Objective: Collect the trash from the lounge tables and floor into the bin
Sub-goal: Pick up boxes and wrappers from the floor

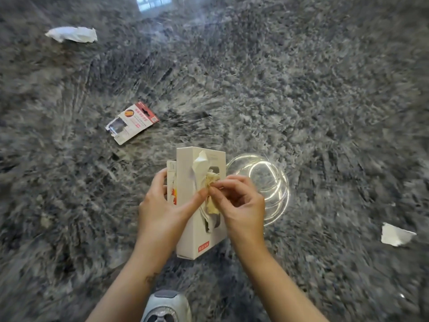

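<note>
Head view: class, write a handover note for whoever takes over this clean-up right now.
Left hand grips the white box; right hand pinches a crumpled scrap against it.
On the floor: white tissue, red-and-white wrapper, paper scrap; clear plastic piece beside the box.
Bin not in view; nothing seen binned.
Left: collect those, bin everything.

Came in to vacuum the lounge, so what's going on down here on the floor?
A person is gathering litter off the dark speckled floor. Their left hand grips a white box, and the right hand pinches a crumpled yellowish scrap against its face. Lying on the floor are a torn red-and-white packet, a crumpled white tissue farther off to the left, and a white paper scrap to the right.
</note>
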Motion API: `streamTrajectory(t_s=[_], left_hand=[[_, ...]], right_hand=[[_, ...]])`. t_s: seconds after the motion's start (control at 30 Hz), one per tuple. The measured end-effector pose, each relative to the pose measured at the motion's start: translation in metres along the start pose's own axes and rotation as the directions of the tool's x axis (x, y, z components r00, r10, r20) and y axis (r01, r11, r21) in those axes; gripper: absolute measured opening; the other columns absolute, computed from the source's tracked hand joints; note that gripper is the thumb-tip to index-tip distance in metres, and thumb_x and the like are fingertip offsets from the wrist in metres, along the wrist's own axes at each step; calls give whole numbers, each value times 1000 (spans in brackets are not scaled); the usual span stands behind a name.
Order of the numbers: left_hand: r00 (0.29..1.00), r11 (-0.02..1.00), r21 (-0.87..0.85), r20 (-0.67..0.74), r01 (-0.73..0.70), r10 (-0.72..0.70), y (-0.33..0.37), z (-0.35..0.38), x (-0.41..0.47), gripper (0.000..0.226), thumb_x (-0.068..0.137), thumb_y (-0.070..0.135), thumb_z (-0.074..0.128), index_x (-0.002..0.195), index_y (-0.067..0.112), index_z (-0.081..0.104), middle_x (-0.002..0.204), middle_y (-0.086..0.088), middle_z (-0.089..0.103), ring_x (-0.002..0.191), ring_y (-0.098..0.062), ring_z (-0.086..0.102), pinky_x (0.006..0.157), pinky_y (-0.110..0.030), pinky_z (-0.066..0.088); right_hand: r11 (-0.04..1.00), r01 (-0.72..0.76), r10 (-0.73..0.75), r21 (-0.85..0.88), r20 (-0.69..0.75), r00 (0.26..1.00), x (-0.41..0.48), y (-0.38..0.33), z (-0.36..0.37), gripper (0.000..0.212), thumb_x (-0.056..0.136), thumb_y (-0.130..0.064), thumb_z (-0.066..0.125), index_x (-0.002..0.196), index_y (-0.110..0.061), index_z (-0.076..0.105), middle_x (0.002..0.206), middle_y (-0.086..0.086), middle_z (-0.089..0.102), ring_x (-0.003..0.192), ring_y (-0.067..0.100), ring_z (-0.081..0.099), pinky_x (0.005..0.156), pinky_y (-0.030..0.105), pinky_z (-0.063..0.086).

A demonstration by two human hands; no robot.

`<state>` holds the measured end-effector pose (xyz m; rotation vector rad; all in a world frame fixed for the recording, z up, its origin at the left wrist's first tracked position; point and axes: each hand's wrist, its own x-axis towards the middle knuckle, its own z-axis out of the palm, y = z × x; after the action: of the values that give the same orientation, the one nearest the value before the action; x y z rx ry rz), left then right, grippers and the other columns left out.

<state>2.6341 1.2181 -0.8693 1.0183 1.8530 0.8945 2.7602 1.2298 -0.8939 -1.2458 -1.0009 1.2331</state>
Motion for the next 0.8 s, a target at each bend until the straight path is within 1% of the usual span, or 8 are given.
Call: streamTrajectory(t_s=[0.1,0.2,0.33,0.43,0.53,0.63,0.73,0.8], left_hand=[[999,999,-44,47,11,-9,5,10,3,68,41,59,79,102,40,56,91,11,70,84,-12,68,77,-49,55],[996,1000,-11,91,-10,11,14,23,8,70,34,61,78,99,44,55,91,13,69,84,-9,67,77,-46,56],[985,996,54,163,-72,63,27,51,13,54,49,45,86,91,48,53,82,22,68,74,4,65,66,-31,55],[967,987,78,224,-141,120,44,80,11,50,55,37,85,92,45,52,81,21,67,71,9,63,60,-22,50],[943,974,99,286,-203,168,61,109,4,48,56,37,83,90,47,49,84,21,64,72,9,62,61,-22,50],[918,962,123,348,-245,190,74,134,-3,48,58,37,83,91,48,50,82,24,62,73,13,60,61,-20,50],[897,959,140,408,-245,169,83,155,-10,59,56,40,82,107,38,54,90,17,65,81,1,64,73,-33,56],[882,956,149,442,-252,163,85,167,-15,66,54,43,81,113,34,54,93,16,66,85,-3,64,76,-37,56]], right_hand=[[999,31,-30,-21,17,999,1,0,-13,19,77,-1,69,81,-20,70,88,-1,67,84,6,64,75,14,49],[1000,-15,16,-19,42,999,2,-3,-29,30,82,7,61,82,-21,71,85,-5,72,85,9,67,77,18,51],[997,23,-24,-75,-10,1000,11,-12,-63,34,83,4,60,82,-29,68,81,-12,70,79,7,65,74,19,51],[992,61,-67,-111,-51,996,13,-21,-93,26,82,-4,64,85,-30,66,82,-12,69,80,9,64,74,20,51],[984,76,-100,-160,-152,983,13,-27,-128,20,80,-10,65,85,-29,66,82,-12,68,80,12,64,73,25,52],[983,34,-90,-180,-314,945,11,-26,-170,18,82,-6,67,85,-24,65,80,-13,67,76,5,61,69,16,47],[969,-44,-80,-243,-477,875,4,-18,-212,16,82,-5,65,87,-20,65,81,-11,66,75,3,59,69,14,46],[956,-110,-70,-272,-577,814,-2,-11,-236,17,82,-2,64,89,-18,64,85,-9,65,79,9,59,73,18,47]])
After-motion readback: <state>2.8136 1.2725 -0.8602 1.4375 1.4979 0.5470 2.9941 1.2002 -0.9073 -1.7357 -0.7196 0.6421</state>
